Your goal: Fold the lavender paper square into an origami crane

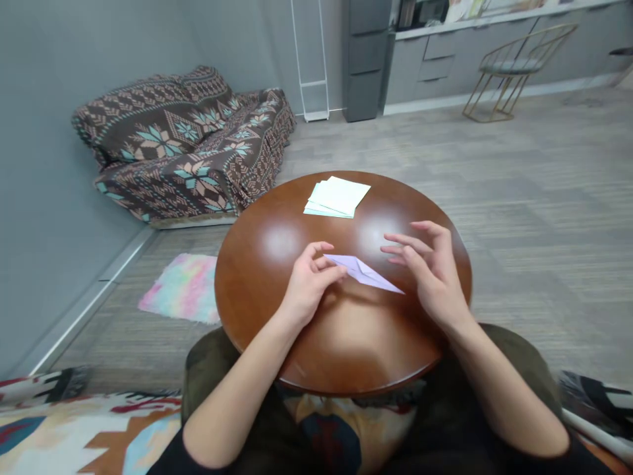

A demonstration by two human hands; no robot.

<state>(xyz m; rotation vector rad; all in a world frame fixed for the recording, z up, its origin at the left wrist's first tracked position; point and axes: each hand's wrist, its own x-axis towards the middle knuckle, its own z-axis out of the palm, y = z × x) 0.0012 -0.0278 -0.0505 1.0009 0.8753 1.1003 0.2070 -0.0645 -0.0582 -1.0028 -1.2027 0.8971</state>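
A folded piece of lilac paper [366, 273], long and pointed at its right end, is held above the round brown table [267, 310]. My left hand [312, 277] pinches it near its left end between thumb and fingers. My right hand [431, 264] is off to the right of the paper's tip, fingers apart and holding nothing. Beyond both hands, a loose stack of pale green paper sheets [339, 196] lies near the far edge of the table.
A sofa under a patterned cover [192, 145] stands at the far left. On the floor left of the table is a fluffy pastel mat [182, 287]. A gold-framed chair [512, 69] stands by the grey cabinets [435, 63] at the back right.
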